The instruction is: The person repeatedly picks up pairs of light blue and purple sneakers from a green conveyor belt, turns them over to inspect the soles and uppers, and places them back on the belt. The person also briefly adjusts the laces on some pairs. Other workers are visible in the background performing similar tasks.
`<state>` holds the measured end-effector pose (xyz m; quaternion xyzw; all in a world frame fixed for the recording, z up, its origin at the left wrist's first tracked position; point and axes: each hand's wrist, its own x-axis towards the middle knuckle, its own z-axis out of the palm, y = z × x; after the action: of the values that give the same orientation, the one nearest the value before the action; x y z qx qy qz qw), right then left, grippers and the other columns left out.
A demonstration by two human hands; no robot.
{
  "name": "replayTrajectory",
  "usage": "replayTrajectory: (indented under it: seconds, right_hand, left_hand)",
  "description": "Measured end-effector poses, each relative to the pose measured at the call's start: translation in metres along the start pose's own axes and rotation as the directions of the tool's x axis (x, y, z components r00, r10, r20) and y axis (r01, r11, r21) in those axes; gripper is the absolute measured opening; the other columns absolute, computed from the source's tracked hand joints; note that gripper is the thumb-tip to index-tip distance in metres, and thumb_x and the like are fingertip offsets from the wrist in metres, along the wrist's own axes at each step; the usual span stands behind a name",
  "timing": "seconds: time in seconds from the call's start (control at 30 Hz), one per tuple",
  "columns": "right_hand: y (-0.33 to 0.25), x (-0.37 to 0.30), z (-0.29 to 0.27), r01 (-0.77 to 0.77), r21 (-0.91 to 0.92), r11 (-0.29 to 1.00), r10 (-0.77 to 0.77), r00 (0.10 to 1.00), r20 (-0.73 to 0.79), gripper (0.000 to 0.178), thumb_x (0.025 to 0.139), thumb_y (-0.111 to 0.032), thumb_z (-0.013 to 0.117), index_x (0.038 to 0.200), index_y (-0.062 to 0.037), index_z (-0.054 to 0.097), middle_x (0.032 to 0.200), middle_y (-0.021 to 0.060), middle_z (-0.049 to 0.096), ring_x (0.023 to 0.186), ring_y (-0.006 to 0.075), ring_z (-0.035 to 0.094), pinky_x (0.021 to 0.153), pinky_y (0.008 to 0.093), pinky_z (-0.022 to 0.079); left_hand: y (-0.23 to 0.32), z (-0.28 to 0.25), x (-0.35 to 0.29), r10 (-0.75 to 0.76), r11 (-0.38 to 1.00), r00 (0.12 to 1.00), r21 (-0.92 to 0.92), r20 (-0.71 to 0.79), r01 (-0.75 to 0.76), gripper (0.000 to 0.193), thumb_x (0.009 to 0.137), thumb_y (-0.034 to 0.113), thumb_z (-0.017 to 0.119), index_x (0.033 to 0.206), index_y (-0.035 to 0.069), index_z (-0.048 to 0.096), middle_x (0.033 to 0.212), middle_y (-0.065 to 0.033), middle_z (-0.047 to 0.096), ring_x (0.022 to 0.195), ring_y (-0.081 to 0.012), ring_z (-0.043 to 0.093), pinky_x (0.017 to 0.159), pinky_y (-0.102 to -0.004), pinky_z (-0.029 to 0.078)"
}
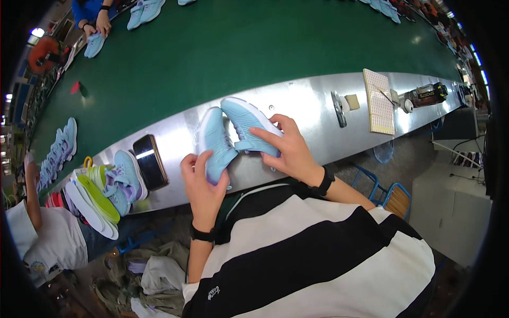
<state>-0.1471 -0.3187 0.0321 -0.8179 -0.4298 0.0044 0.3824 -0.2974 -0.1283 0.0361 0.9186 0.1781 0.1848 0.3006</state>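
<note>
Two light-blue sneakers with white soles lie close together on the metal ledge in front of me. My left hand (205,177) grips the heel end of the left sneaker (216,139), thumb and fingers on either side of its collar. The right sneaker (245,119) is tilted, its toe pointing up and left. My right hand (284,146) is closed round that one's heel and side, with the index finger laid along the upper. The heels of the pair nearly meet. Both wrists wear black bands.
A phone (150,162) and another blue pair (125,177) lie left, beside stacked insoles (95,199). Rightward are a dark cutter-like tool (338,109), a perforated board (378,100) and a bottle (424,95). Beyond stretches a green belt (238,47); co-workers' hands (99,24) hold a shoe there.
</note>
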Motion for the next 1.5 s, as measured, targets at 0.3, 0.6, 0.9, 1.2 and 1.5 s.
replayTrajectory:
  seconds: [0.3,0.6,0.9,1.2,1.5]
  right_hand:
    - [0.035,0.015,-0.017,-0.535,0.337,0.775,0.339,0.801,0.492,0.07,0.103,-0.047,0.048,0.156,-0.0067,0.025,0.125,0.0209,0.057,0.113,0.0303,0.057,0.1,0.037,0.043]
    - [-0.002,0.036,0.021,-0.532,0.777,-0.338,0.239,0.75,0.617,0.053,0.108,-0.046,0.028,0.147,-0.0121,0.038,0.143,0.0085,0.049,0.123,0.0254,0.054,0.099,0.0465,0.047]
    - [-0.02,0.051,0.003,-0.461,0.876,-0.141,0.404,0.781,0.476,0.045,0.109,-0.034,0.028,0.137,-0.0071,0.049,0.135,0.0067,0.056,0.118,0.0162,0.057,0.104,0.0363,0.044]
    - [-0.012,0.028,0.011,-0.292,0.837,0.462,0.42,0.903,0.084,0.048,0.109,-0.039,0.028,0.123,-0.0012,0.053,0.117,0.0069,0.056,0.108,0.0146,0.052,0.099,0.0304,0.04]
    - [-0.006,0.01,0.015,-0.386,0.885,0.259,0.478,0.848,0.23,0.054,0.105,-0.045,0.041,0.138,-0.0016,0.045,0.132,0.0139,0.048,0.124,0.0208,0.045,0.106,0.0346,0.037]
  left_hand:
    - [-0.041,-0.008,0.011,-0.325,0.742,0.858,-0.455,0.398,0.492,0.055,0.102,0.03,0.057,0.146,0.002,0.038,0.117,-0.0113,0.059,0.099,-0.0187,0.058,0.09,-0.0332,0.046]
    - [-0.01,0.015,0.027,-0.228,-0.372,0.794,-0.804,0.563,0.464,0.049,0.109,0.043,0.029,0.142,0.011,0.045,0.138,-0.0086,0.053,0.122,-0.0253,0.056,0.1,-0.044,0.049]
    - [0.006,0.006,0.039,-0.481,-0.19,0.755,-0.894,0.445,0.405,0.042,0.106,0.024,0.037,0.142,0.003,0.044,0.141,-0.0118,0.053,0.126,-0.0259,0.054,0.108,-0.0441,0.043]
    - [0.002,0.009,0.017,-0.424,0.289,0.905,-0.94,0.046,0.183,0.031,0.109,0.025,0.04,0.129,0.002,0.047,0.117,-0.0057,0.058,0.108,-0.0108,0.055,0.094,-0.0287,0.046]
    - [-0.002,0.006,0.004,-0.474,0.338,0.871,-0.887,0.129,0.315,0.036,0.108,0.023,0.04,0.136,0.0,0.045,0.123,-0.0105,0.056,0.112,-0.0155,0.055,0.098,-0.0306,0.044]
